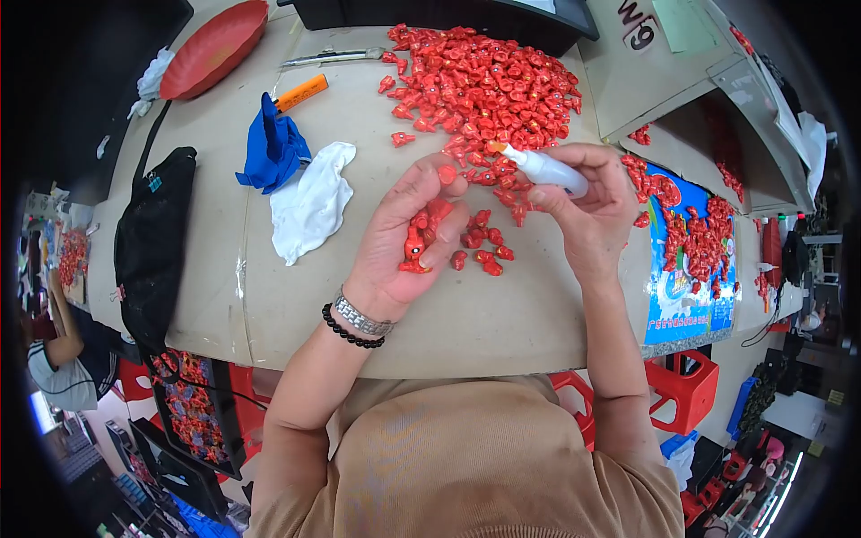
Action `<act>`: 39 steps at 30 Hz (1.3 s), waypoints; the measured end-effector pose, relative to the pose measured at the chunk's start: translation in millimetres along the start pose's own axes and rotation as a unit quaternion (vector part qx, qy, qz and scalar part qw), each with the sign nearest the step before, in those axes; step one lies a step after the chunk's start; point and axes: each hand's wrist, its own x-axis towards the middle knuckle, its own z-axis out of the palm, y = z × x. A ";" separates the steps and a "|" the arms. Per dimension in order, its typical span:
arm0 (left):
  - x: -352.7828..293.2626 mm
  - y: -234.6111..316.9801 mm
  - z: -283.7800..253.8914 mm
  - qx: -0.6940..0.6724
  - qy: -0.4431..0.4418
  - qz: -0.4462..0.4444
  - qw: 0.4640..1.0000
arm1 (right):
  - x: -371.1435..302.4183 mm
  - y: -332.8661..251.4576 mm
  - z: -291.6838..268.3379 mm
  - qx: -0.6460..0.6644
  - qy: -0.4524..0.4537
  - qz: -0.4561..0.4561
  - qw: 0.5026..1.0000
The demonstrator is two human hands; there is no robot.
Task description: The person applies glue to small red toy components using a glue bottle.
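My left hand [387, 235] is curled, palm up, around several small glossy red plastic pieces [415, 240]. One more red piece [447, 174] is pinched at its fingertips. My right hand [592, 208] grips a small white squeeze bottle [549, 170] whose orange-brown tip points left, toward the pinched piece and apart from it. Behind both hands spreads a large heap of similar red pieces [493, 85]. A few loose red pieces [487, 257] lie on the table between my hands.
On the beige table [448, 332] lie a white cloth [312, 202], a blue cloth [274, 148], an orange marker-like stick [302, 92], metal tweezers [332, 57], a black bag [157, 242] and a red dish [215, 49]. A black tray [430, 16] and a grey box-like shelf [700, 67] stand behind.
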 end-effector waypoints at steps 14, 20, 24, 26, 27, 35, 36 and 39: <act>1.1 -2.8 -2.5 -0.001 0.028 -0.042 0.999 | -1.5 10.5 -2.7 -0.209 -0.009 -0.249 0.946; 1.8 -5.6 -4.4 -0.012 0.048 -0.041 0.998 | -1.3 12.6 -2.3 -0.235 -0.012 -0.255 0.938; 0.7 -6.8 -3.6 -0.014 0.071 -0.039 0.997 | -0.7 14.0 -1.5 -0.236 -0.011 -0.264 0.935; 0.8 -7.5 -7.2 -0.014 0.047 -0.041 0.998 | -0.8 14.2 -1.6 -0.237 -0.012 -0.264 0.935; 0.7 -7.9 -7.6 -0.014 0.048 -0.041 0.998 | -0.8 14.5 -1.7 -0.239 -0.012 -0.265 0.934; -0.1 -8.2 -7.5 -0.026 0.054 -0.045 0.997 | -0.7 14.7 -1.2 -0.255 -0.017 -0.262 0.931; -0.1 -8.2 -7.6 -0.026 0.054 -0.045 0.997 | -0.3 14.8 -1.3 -0.253 -0.016 -0.266 0.930; 0.2 -8.5 -7.9 -0.022 0.045 -0.042 0.998 | -0.6 13.7 -1.2 -0.258 -0.014 -0.265 0.929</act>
